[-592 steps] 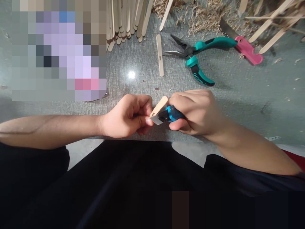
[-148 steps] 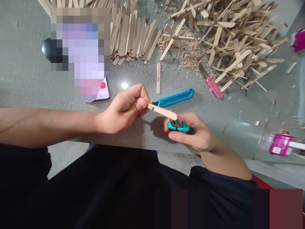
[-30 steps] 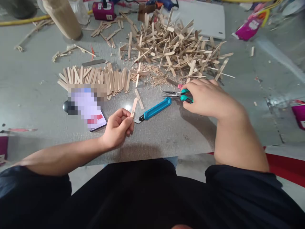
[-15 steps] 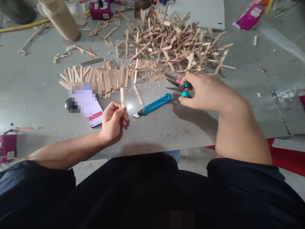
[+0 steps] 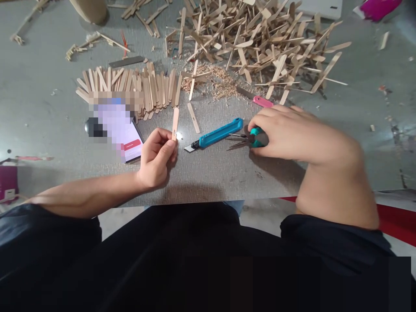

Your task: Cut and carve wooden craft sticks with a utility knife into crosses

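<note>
My left hand point(image 5: 157, 157) pinches the lower end of a wooden stick point(image 5: 175, 123) and holds it upright over the grey board. My right hand point(image 5: 292, 132) is closed round the teal handles of needle-nose pliers point(image 5: 243, 141), whose open jaws point left and lie low over the board. A blue utility knife point(image 5: 218, 134) lies between the two hands with its blade out toward the left. Another single stick point(image 5: 193, 117) lies flat just beyond the knife.
A row of flat sticks point(image 5: 143, 89) lies at the back left, above a phone point(image 5: 130, 145). A big heap of crossed sticks point(image 5: 256, 41) and wood shavings point(image 5: 221, 84) fills the back right. A pink-handled tool point(image 5: 262, 102) lies by the heap. The board's front edge is near my lap.
My right hand has brought the pliers nearer and down beside the knife. My left hand keeps the stick upright, almost in the same place.
</note>
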